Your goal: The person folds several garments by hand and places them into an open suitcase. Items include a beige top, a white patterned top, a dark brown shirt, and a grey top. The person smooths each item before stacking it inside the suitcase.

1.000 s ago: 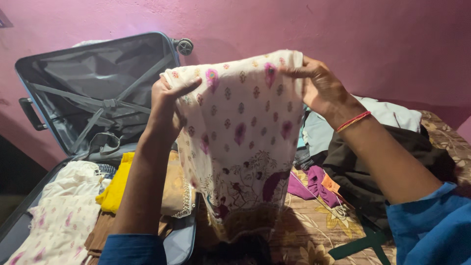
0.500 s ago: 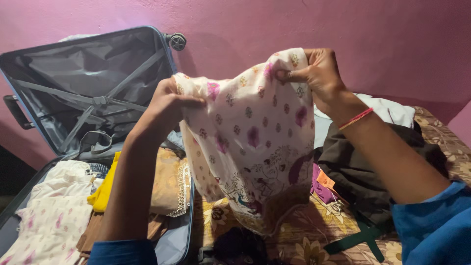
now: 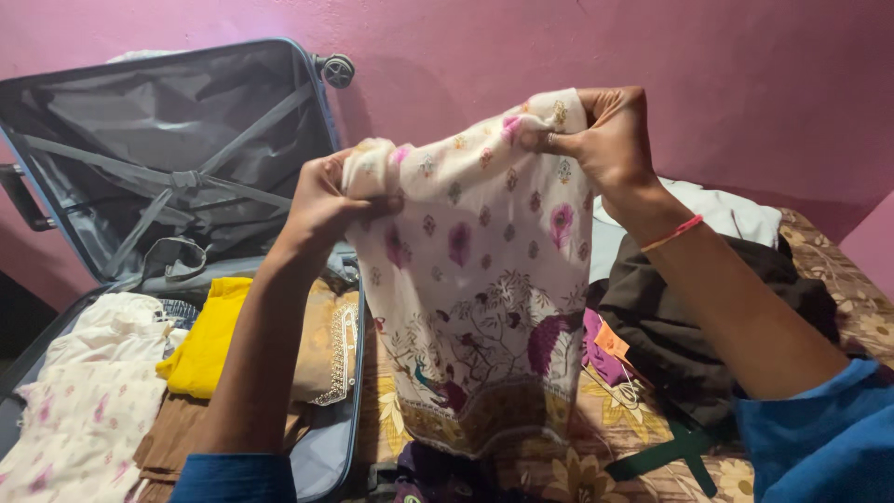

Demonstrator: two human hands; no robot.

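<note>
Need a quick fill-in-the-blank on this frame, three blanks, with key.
Both hands, left hand and right hand, hold up a cream floral-printed ____ by its top edge.
The grey hard-shell suitcase lies with its lid ____.
The folded yellow garment lies ____ the suitcase.

Missing words: cloth; open; inside

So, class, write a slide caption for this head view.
Both hands, left and right, hold up a cream floral-print cloth beside an open grey suitcase.
</note>
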